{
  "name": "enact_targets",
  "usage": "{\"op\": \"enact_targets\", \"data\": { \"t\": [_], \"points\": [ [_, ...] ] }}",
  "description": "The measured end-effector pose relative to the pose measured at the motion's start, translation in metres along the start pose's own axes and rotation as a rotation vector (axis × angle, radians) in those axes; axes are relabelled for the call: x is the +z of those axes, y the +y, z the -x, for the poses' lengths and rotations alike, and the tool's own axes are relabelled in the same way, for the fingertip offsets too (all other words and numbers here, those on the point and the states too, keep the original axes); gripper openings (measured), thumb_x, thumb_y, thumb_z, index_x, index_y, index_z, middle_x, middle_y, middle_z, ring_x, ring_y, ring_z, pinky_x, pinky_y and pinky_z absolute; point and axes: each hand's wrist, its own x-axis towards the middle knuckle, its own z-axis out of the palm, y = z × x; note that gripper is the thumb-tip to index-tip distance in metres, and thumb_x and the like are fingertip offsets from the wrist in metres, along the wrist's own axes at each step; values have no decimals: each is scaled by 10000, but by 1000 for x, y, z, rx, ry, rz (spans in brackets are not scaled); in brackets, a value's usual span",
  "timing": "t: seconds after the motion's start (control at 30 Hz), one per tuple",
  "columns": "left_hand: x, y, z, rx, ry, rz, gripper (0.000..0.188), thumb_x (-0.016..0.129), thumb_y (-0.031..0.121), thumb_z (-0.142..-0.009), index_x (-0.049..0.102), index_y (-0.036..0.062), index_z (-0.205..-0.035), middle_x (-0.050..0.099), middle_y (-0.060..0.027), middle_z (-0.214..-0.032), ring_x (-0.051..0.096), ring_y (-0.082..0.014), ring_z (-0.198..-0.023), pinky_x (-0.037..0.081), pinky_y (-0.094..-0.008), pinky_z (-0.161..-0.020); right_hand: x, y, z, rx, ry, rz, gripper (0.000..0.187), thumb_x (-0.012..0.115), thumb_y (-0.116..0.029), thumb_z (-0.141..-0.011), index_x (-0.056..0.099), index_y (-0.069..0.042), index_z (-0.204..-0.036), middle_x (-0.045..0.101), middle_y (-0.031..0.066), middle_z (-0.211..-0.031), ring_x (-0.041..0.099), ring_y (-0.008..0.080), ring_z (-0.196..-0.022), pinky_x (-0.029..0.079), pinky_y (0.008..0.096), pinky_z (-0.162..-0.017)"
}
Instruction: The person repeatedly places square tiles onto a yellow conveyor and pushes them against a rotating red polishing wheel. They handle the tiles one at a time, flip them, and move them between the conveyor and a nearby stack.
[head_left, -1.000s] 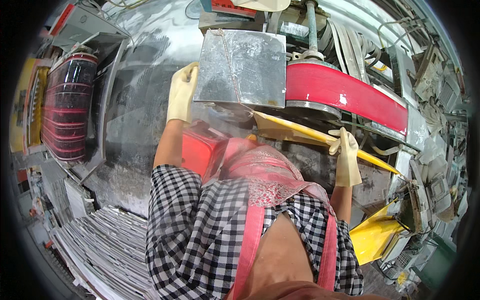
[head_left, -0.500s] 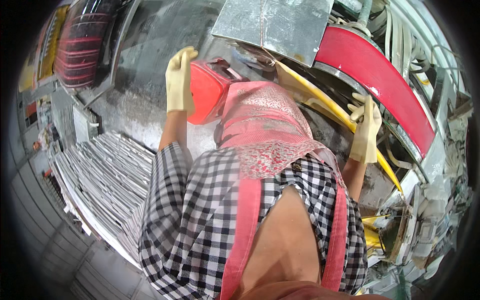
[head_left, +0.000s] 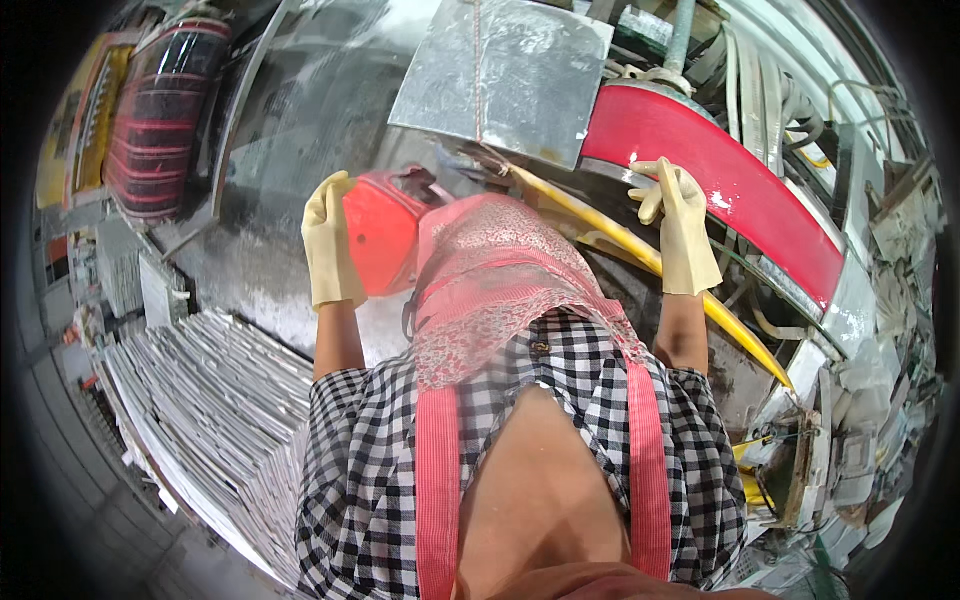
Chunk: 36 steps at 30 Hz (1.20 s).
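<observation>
Both of my hands wear cream rubber gloves. My left hand (head_left: 332,240) is raised beside a red plastic container (head_left: 380,235), its fingers loosely bent and nothing visible in them. My right hand (head_left: 675,225) hangs in front of a curved red panel (head_left: 715,170), fingers apart and empty, above a long yellow bar (head_left: 615,230). Between the hands a pink patterned apron (head_left: 500,265) covers my lap and hides part of the container.
A flat grey metal surface (head_left: 505,75) stands ahead. A large stack of thin pale sheets (head_left: 215,400) lies at lower left. At far left is a dark, red-striped roll (head_left: 165,120). Pipes, hoses and clutter crowd the right side beside grey floor (head_left: 270,200).
My left hand has moved lower and slightly left in view, and my right hand left and slightly up. The surroundings have shifted with my head. Both hands remain empty.
</observation>
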Motion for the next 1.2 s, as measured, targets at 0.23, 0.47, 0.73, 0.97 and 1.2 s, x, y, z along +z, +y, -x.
{"op": "enact_targets", "data": {
  "t": [0.23,0.47,0.73,0.97,1.2],
  "points": [
    [51,35,-60,221,-194,-177,282,512,176,-1073,645,10,-1258,727,-82,-1167,649,-134,-1073,465,-278,-993,-14,-32,-4,-115,71,-61,413,538,-323,-1069,702,41,-966,548,15,-560,506,84,-519,558,299,-744],
    [153,58,-160,307,-458,36,247,538,119,-1058,673,-28,-1204,732,-92,-1137,679,-148,-1064,463,-272,-992,-11,-74,-108,-241,-8,-273,483,454,-344,-1101,676,83,-1141,665,80,-662,646,146,-608,564,286,-694],
    [232,83,-244,393,-664,73,251,553,116,-1034,701,-2,-1199,756,-80,-1088,659,-124,-1075,459,-271,-986,43,-13,-335,31,124,-106,362,487,-162,-1034,566,56,-1312,688,206,-1235,697,292,-1095,581,373,-966],
    [207,78,-249,217,-588,-64,272,531,146,-1051,699,14,-1219,739,-86,-1149,650,-142,-1102,446,-287,-1011,19,10,-424,42,179,1184,398,600,-308,-923,635,-110,-1267,653,172,-1281,611,384,-1203,502,466,-998],
    [213,68,-265,276,-637,-155,281,520,148,-1057,698,23,-1234,740,-99,-1158,654,-152,-1136,453,-293,-1024,40,-10,-425,-54,110,1587,345,624,-339,-943,671,-69,-1153,685,199,-1174,625,394,-1143,506,479,-967]
  ]
}}
